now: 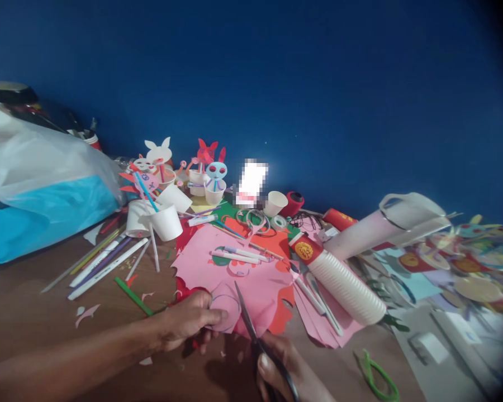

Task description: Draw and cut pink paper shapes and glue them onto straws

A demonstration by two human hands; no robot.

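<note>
Between thumb and fingers, my left hand [193,318] pinches a small piece of pink paper [230,306] with a curved pen line drawn on it. My right hand [283,363] grips black-handled scissors [251,321], their blades pointing up and left beside the right edge of that piece. Whether the blades touch the paper I cannot tell. Behind both hands lies a larger pink sheet [201,251] with scalloped cut edges, on top of orange and red paper. White markers [243,255] rest on the sheet.
Paper cups [166,222] and paper animal figures [216,173] stand at the back. A long stack of cups [343,285] lies right of the sheet, near a green loop-handled item [379,377]. Pens [109,268] and scraps lie left. A plastic bag [46,178] bulges at far left.
</note>
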